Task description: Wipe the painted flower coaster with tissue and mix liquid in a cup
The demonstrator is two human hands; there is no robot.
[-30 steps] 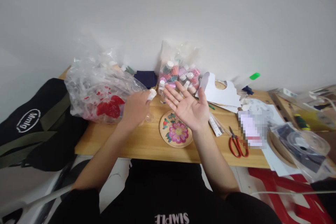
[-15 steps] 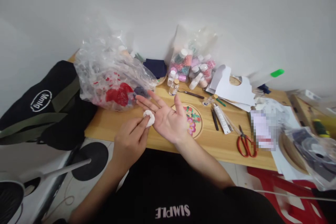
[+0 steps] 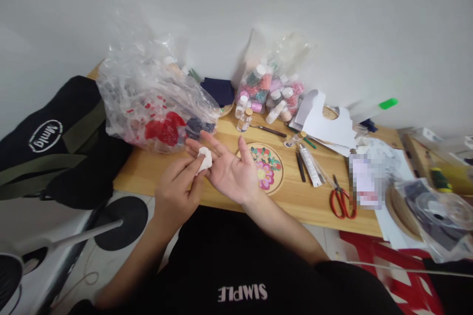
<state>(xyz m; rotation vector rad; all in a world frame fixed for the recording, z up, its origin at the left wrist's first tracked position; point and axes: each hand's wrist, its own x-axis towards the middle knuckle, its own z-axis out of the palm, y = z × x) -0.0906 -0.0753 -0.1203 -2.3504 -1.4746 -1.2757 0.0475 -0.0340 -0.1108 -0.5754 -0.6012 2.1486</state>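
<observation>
Pinched between the fingers of my left hand [image 3: 180, 193] is a crumpled white tissue [image 3: 204, 159], pressed against the fingers of my right hand [image 3: 233, 175]. That right hand is turned palm up with its fingers stretched out, and I see nothing else in it. Partly behind it on the table lies a round wooden board [image 3: 280, 177] with a pink flower and green leaves on it. A small corked glass bottle [image 3: 244, 121] stands just beyond my right fingertips.
Clear plastic bags [image 3: 158, 103] and a black bag [image 3: 74, 142] sit on the left. Bagged jars [image 3: 254, 81] stand by the wall. To the right are a white tube [image 3: 310, 166], red-handled pliers [image 3: 342, 202], cut white paper [image 3: 327, 125] and wooden hoops [image 3: 401, 211].
Both hands have shifted slightly left in view, with the tissue moving along the right fingers. More of the round flower board shows now. The camera view has shifted a little.
</observation>
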